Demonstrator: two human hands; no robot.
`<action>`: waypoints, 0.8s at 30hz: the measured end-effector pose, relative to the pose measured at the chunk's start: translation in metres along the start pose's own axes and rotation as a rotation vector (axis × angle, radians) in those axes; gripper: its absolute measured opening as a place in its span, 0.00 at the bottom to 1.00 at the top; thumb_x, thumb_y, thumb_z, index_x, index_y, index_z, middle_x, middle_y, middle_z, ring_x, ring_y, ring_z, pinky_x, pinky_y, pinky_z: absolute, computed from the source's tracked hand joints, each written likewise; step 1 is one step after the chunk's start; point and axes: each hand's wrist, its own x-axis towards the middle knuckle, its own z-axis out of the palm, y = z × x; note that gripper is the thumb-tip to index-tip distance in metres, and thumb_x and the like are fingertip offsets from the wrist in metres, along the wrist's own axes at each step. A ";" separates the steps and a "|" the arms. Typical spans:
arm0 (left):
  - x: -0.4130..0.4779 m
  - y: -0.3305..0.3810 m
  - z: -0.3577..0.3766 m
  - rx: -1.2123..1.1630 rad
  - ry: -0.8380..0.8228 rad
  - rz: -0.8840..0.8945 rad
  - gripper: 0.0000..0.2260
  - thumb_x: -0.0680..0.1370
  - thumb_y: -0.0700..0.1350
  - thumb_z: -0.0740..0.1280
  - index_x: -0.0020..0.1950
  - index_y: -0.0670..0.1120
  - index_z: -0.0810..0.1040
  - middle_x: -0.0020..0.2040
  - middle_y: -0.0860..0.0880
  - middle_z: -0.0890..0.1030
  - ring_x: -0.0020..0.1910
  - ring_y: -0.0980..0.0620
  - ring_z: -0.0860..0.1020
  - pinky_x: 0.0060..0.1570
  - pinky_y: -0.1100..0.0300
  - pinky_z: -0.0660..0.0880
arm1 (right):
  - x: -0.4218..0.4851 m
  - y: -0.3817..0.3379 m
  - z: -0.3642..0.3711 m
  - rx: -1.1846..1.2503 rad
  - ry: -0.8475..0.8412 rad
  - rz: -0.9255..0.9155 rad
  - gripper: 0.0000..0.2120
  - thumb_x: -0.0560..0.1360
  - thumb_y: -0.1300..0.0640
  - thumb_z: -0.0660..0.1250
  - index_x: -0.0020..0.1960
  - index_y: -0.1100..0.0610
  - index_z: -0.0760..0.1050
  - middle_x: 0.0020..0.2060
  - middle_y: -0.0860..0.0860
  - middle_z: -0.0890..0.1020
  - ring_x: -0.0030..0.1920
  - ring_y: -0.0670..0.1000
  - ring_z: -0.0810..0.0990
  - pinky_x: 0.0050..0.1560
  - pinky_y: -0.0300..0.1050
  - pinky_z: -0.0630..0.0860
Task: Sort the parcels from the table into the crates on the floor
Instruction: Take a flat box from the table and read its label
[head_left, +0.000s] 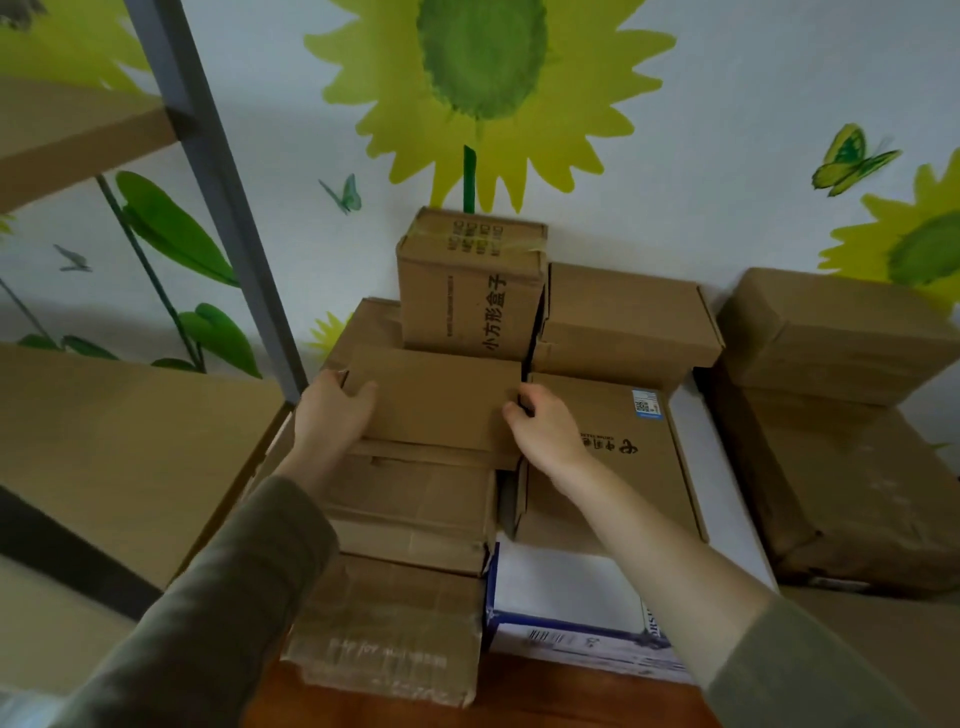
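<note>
A flat brown cardboard parcel (436, 397) lies on top of a stack of parcels (410, 514) at the table's middle. My left hand (332, 410) grips its left edge, thumb on top. My right hand (543, 428) grips its right edge with curled fingers. Behind it stands a small taped box (470, 286) with black printed characters. To the right lies a flat parcel (618, 457) with a blue label, and a plain box (626, 322) behind that. No crates are in view.
Large brown parcels (841, 431) are stacked at the right. A white and blue box (571, 613) lies at the front on the wooden table (519, 696). A grey shelf post (218, 192) and big cardboard sheets (119, 457) stand at the left, against the sunflower wall.
</note>
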 end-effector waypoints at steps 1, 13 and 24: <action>-0.002 0.001 -0.001 -0.020 0.028 -0.030 0.22 0.78 0.50 0.63 0.68 0.39 0.70 0.63 0.40 0.74 0.60 0.39 0.73 0.53 0.54 0.68 | -0.001 -0.002 -0.001 0.123 0.041 0.023 0.21 0.81 0.56 0.58 0.73 0.58 0.63 0.69 0.52 0.69 0.69 0.52 0.67 0.65 0.42 0.64; -0.063 0.051 -0.026 -0.876 0.344 -0.016 0.13 0.81 0.51 0.57 0.38 0.53 0.73 0.37 0.54 0.74 0.40 0.57 0.73 0.44 0.63 0.70 | -0.026 -0.026 -0.063 1.021 0.178 0.343 0.12 0.78 0.49 0.62 0.58 0.53 0.75 0.50 0.52 0.80 0.50 0.50 0.77 0.57 0.49 0.73; -0.093 0.038 -0.033 -1.043 0.104 -0.168 0.04 0.77 0.40 0.66 0.51 0.42 0.78 0.39 0.46 0.81 0.32 0.54 0.81 0.30 0.63 0.76 | -0.056 0.004 -0.077 1.154 0.100 0.263 0.17 0.73 0.70 0.65 0.59 0.56 0.75 0.50 0.59 0.82 0.45 0.54 0.83 0.37 0.43 0.81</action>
